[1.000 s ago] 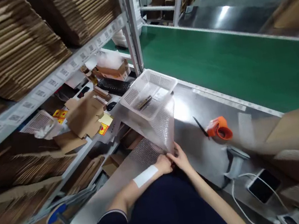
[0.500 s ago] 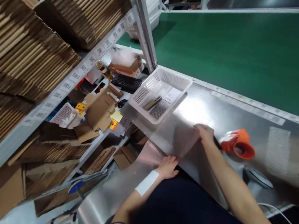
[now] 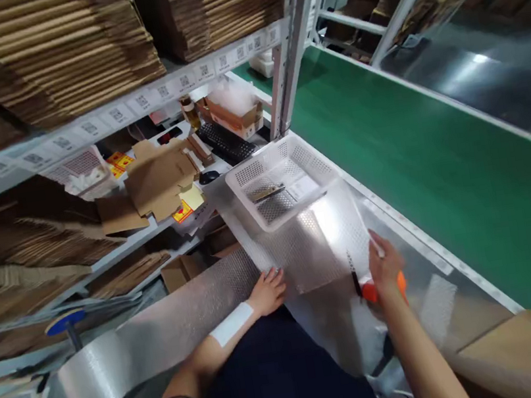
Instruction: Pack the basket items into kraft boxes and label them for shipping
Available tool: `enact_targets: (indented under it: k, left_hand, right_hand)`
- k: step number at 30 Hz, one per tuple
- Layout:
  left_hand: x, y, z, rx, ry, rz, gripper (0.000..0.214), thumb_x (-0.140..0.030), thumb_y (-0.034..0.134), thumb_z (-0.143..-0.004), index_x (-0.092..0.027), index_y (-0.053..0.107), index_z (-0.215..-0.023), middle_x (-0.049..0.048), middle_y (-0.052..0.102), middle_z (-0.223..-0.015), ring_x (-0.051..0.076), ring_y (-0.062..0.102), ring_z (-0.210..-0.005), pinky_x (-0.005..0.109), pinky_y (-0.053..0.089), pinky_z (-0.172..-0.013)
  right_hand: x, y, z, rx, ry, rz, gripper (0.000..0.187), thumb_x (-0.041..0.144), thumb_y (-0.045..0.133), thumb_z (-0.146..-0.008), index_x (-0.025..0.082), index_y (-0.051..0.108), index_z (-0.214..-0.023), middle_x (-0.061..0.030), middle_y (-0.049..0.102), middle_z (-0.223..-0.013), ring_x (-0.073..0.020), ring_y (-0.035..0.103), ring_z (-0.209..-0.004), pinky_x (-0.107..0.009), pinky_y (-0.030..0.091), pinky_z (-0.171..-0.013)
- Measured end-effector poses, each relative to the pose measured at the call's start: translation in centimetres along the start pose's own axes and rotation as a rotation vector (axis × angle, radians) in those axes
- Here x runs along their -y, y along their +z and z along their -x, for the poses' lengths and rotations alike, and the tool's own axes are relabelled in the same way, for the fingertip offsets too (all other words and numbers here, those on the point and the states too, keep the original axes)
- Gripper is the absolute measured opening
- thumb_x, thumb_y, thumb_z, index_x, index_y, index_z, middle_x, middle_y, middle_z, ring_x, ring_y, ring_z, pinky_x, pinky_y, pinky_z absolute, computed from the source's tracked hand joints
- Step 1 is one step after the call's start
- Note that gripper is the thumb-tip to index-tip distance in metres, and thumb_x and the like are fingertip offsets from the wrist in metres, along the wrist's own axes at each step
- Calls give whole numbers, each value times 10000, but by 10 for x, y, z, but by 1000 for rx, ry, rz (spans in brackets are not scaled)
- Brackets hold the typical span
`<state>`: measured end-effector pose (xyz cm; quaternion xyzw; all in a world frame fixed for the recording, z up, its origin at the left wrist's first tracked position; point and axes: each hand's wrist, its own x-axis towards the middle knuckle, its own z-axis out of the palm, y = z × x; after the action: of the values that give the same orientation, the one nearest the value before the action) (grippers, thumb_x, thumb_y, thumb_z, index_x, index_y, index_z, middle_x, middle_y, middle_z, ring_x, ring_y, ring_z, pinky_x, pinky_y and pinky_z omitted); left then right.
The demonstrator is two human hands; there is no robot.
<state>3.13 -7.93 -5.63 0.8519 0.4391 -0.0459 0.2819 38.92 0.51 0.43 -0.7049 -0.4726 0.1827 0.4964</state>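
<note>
Pressing bubble wrap (image 3: 313,251) with our spread left hand (image 3: 267,292), we are pinching its three o'clock edge with our right hand (image 3: 385,267).

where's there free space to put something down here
The green belt right of the basket is bare. On the table, only a strip between right hand and belt. The middle is bubble wrap under the left hand; the shelf is cluttered.
</note>
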Motion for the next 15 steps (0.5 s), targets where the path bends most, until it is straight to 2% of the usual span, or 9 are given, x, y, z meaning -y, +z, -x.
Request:
enact_targets:
  k: [2, 4, 6, 8, 11, 13, 15]
  left_hand:
    - [5, 1, 1, -20, 32, 28, 532, -391, 666, -988, -253, 609, -1499, 130, 422, -1705, 373, 304, -1622, 616, 325, -1278]
    - [10, 1, 2, -61, 49, 91, 555, -337, 709, -946, -240, 612, -1484, 137, 482, -1666, 379, 348, -1598, 617, 330, -1275]
    - [15, 1, 4, -121, 61, 187, 548, -265, 757, -877, -208, 657, -1412, 150, 587, -1567, 379, 452, -1526, 591, 348, -1272]
    - [20, 2, 5, -172, 65, 255, 460, -185, 746, -835, -193, 710, -1294, 140, 679, -1433, 345, 564, -1412, 530, 402, -1250]
    - [25, 4, 5, -275, -19, 411, 260, -77, 660, -799, -199, 750, -1011, 99, 727, -1224, 272, 653, -1225, 437, 509, -1145]
    - [27, 5, 3, -427, -167, 685, 172, -38, 655, -729, -193, 695, -792, 75, 710, -1068, 243, 668, -1107, 404, 549, -1065]
    - [29, 5, -2, -595, -338, 955, 154, -49, 678, -692, -190, 627, -729, 52, 673, -986, 220, 664, -1036, 377, 573, -991]
  right_hand:
    - [-9, 10, 44, 267, -294, 113, 341, 348, 581, -909, 209, 787, -1143, -140, 776, -1266, -315, 708, -1237, -564, 531, -1126]
    - [-18, 26, 87, 572, -581, 208, 413, 225, 543, -898, 235, 766, -1245, -112, 752, -1345, -302, 678, -1303, -581, 489, -1171]
    - [-26, 46, 123, 767, -756, 271, 517, 142, 543, -843, 226, 742, -1312, -114, 726, -1399, -299, 639, -1363, -586, 457, -1198]
    - [-34, 67, 146, 837, -812, 331, 575, 103, 548, -796, 203, 737, -1330, -128, 707, -1427, -305, 614, -1393, -575, 465, -1193]
    - [-42, 91, 162, 846, -793, 396, 594, 80, 551, -784, 182, 737, -1339, -143, 683, -1459, -324, 597, -1409, -561, 495, -1163]
    - [-45, 100, 164, 823, -774, 422, 586, 76, 547, -801, 172, 732, -1349, -151, 662, -1485, -341, 594, -1409, -573, 487, -1167]
    - [-48, 105, 164, 805, -761, 445, 575, 77, 547, -814, 179, 735, -1348, -146, 655, -1494, -346, 601, -1399, -574, 474, -1178]
